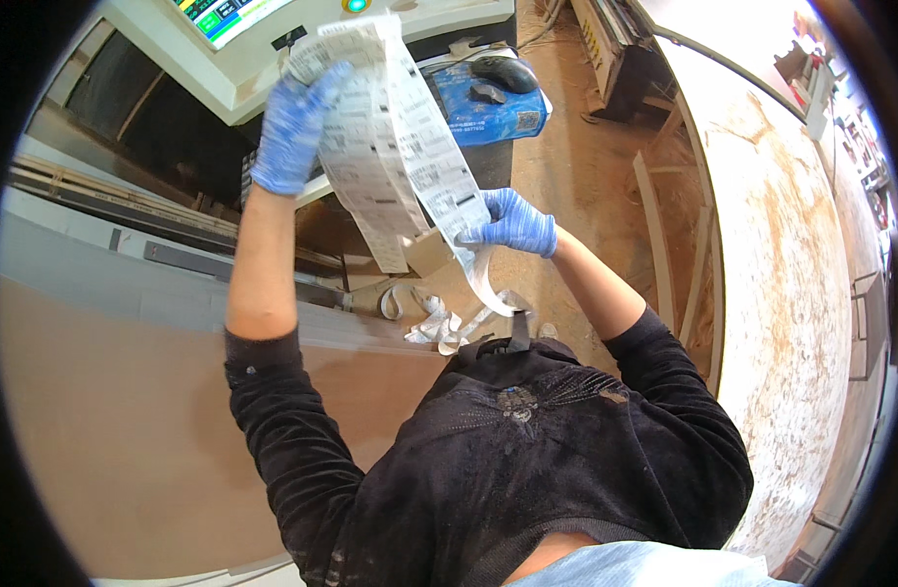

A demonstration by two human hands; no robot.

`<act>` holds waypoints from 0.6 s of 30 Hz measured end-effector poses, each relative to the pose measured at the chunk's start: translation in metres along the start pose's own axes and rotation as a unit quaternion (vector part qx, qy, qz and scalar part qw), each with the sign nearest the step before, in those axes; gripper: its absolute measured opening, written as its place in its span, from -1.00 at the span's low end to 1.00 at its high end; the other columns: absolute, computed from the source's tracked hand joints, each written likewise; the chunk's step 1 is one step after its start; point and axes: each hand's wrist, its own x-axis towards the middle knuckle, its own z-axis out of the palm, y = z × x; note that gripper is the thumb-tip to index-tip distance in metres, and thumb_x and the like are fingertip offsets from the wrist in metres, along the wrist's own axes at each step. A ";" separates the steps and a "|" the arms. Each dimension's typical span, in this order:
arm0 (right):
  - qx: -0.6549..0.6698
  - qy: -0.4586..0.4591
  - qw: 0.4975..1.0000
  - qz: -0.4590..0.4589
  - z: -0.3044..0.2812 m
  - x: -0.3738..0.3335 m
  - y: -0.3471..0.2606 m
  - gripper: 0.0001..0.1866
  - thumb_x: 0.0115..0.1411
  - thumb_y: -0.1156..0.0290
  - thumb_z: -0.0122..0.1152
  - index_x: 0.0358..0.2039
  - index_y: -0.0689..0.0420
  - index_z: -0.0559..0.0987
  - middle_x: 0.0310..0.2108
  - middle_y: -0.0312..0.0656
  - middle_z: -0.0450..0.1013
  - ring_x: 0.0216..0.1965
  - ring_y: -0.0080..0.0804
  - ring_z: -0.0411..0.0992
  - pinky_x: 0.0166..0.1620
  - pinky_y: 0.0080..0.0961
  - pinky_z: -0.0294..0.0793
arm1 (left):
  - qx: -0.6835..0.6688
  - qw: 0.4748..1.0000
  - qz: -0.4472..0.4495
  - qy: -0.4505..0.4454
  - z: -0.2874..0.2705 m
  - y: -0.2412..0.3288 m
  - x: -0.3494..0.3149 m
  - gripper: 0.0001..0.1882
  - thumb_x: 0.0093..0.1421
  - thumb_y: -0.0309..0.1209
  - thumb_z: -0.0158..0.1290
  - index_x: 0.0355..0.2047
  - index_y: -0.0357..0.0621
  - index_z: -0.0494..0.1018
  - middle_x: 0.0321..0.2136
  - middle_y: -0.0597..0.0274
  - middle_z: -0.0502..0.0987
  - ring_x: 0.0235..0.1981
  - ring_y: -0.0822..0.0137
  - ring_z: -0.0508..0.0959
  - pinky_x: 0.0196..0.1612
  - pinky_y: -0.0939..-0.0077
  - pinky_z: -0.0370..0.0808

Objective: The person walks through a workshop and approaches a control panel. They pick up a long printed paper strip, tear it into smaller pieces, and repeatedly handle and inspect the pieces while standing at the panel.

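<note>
Both of my hands wear blue mottled gloves. At the upper left, my left hand (297,127) is closed on the upper end of several long strips of printed white labels (366,137), which hang down in folds. Lower and to the right, my right hand (512,223) pinches the edge of one strip. Below its fingers that strip curls on toward my body. A tangle of narrow white paper strip (439,321) lies below, in front of my dark top. The left fingertips lie partly against the labels.
A control cabinet with a lit screen (222,15) stands at the top left. A black computer mouse (505,72) rests on a blue packet (493,110) beside it. Brown boards (155,411) lie at left; a large dusty pale panel (782,245) is at right. Wood offcuts (654,235) litter the dusty floor.
</note>
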 end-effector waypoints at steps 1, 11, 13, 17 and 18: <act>-0.008 -0.017 1.000 0.011 -0.003 0.002 0.006 -0.66 0.00 0.43 0.27 -0.17 0.21 0.51 -0.32 -0.32 0.50 -0.28 -0.65 0.39 -0.16 -0.60 0.40 | 0.010 1.000 0.013 0.003 -0.007 0.005 0.006 -0.67 0.07 -0.31 0.11 -0.17 -0.19 0.44 -0.30 0.28 0.50 -0.27 0.49 0.46 -0.19 0.60 0.41; 0.016 -0.018 0.999 0.042 -0.005 0.009 0.052 -0.71 0.07 0.31 0.22 -0.23 0.22 0.54 -0.34 -0.32 0.50 -0.32 -0.68 0.39 -0.21 -0.67 0.40 | 0.071 0.993 0.084 0.035 -0.051 0.031 0.043 -0.70 0.15 -0.41 0.01 -0.10 -0.19 0.39 -0.24 0.33 0.50 -0.23 0.50 0.45 -0.14 0.60 0.39; 0.013 -0.018 0.998 0.052 -0.004 0.012 0.059 -0.71 0.07 0.32 0.22 -0.22 0.22 0.54 -0.33 -0.32 0.49 -0.31 -0.68 0.39 -0.20 -0.67 0.40 | 0.079 0.992 0.089 0.047 -0.061 0.030 0.048 -0.72 0.15 -0.42 0.01 -0.11 -0.17 0.41 -0.24 0.35 0.50 -0.24 0.51 0.45 -0.15 0.61 0.40; -0.017 -0.024 0.997 0.066 -0.008 0.010 0.074 -0.70 0.08 0.29 0.20 -0.23 0.22 0.55 -0.34 -0.32 0.49 -0.30 -0.64 0.39 -0.17 -0.64 0.38 | 0.083 0.991 0.077 0.067 -0.070 0.029 0.053 -0.72 0.15 -0.42 0.01 -0.11 -0.17 0.41 -0.23 0.35 0.50 -0.24 0.51 0.46 -0.17 0.60 0.41; -0.029 -0.027 0.997 0.069 -0.009 0.010 0.077 -0.69 0.09 0.28 0.20 -0.23 0.21 0.55 -0.34 -0.31 0.49 -0.29 -0.62 0.39 -0.15 -0.62 0.38 | 0.081 0.992 0.073 0.069 -0.072 0.027 0.055 -0.72 0.15 -0.42 0.01 -0.11 -0.17 0.41 -0.23 0.35 0.50 -0.24 0.51 0.46 -0.17 0.60 0.41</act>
